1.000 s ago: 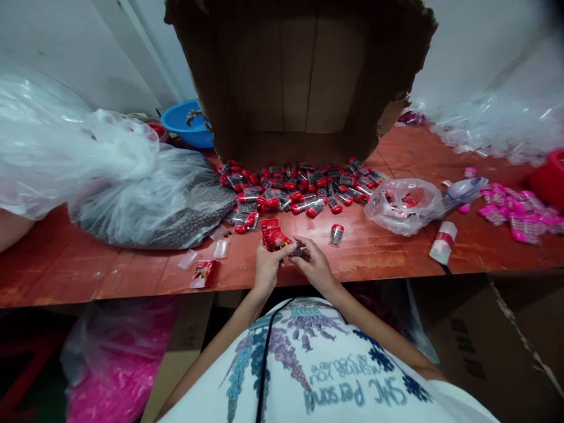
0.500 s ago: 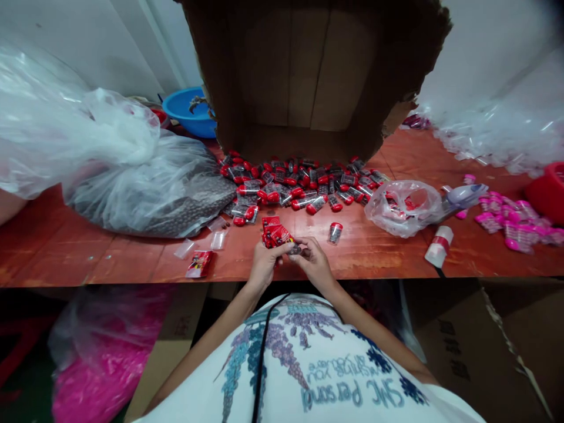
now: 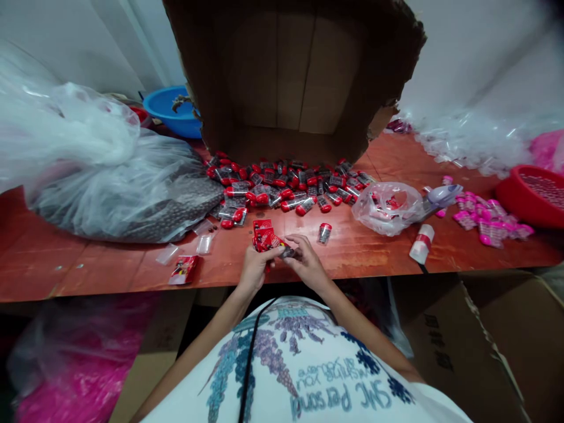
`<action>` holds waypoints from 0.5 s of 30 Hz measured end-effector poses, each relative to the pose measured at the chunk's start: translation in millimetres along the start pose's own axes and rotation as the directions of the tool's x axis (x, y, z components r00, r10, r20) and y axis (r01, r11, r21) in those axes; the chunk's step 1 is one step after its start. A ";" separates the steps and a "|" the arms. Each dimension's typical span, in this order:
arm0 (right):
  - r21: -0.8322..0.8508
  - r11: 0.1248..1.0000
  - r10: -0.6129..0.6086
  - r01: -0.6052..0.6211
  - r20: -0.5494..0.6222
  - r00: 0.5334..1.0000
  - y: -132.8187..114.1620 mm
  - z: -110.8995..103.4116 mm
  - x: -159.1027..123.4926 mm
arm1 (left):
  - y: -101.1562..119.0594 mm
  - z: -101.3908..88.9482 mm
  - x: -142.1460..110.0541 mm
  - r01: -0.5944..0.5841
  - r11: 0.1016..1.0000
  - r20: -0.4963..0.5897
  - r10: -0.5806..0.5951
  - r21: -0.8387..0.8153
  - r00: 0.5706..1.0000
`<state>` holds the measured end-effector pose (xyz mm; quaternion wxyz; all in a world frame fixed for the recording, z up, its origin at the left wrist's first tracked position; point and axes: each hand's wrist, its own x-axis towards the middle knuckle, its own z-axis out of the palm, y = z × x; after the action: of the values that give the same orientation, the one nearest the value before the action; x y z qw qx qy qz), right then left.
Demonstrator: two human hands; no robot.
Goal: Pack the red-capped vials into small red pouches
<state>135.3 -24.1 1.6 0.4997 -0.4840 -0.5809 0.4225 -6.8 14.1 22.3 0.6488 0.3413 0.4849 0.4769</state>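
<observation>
Near the table's front edge, my left hand [image 3: 255, 267] is closed around several fanned red printed cards [image 3: 264, 238], its thumb lying across them. My right hand [image 3: 307, 262] meets it from the right, with fingers pinched on a small, dark-filled clear jar [image 3: 288, 251], partly hidden by both hands. Just beyond my right hand, a single clear jar with a red cap [image 3: 325, 233] stands upright on the table. A stack of red printed cards [image 3: 184, 270] lies to the left, beside small clear plastic bags [image 3: 204, 244].
Many red-capped jars [image 3: 282, 182] are heaped before a large open cardboard box [image 3: 291, 132]. A plastic sack of dark beads [image 3: 132, 205] lies left. On the right are a clear bag [image 3: 388, 208], a scoop [image 3: 444, 195], a white roll [image 3: 422, 244], pink-capped jars [image 3: 489, 217] and a red basin [image 3: 529, 205].
The view has shifted slightly, so the table's things appear farther left and more of the red basin shows. Both hands stay together on the cards and jar, with little change in grip.
</observation>
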 end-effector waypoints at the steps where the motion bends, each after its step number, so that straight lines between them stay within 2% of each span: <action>1: -0.011 1.000 -0.012 0.012 0.011 1.000 -0.7 -0.8 0.3 | -0.4 1.2 -1.0 0.000 1.000 -0.005 0.001 0.007 1.000; 8: 0.045 0.999 -0.014 0.014 -0.011 1.000 5.4 1.5 -3.3 | -2.8 3.9 -1.5 0.004 0.992 0.035 -0.009 0.130 0.999; 15: 0.033 0.999 0.008 -0.008 0.002 1.000 4.0 -4.2 -2.2 | -2.7 6.3 2.2 -0.026 0.997 0.043 0.023 0.070 0.999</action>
<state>140.1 -25.5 -2.1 0.5054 -0.4775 -0.5726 0.4344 0.1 15.5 21.1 0.6405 0.3800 0.4834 0.4601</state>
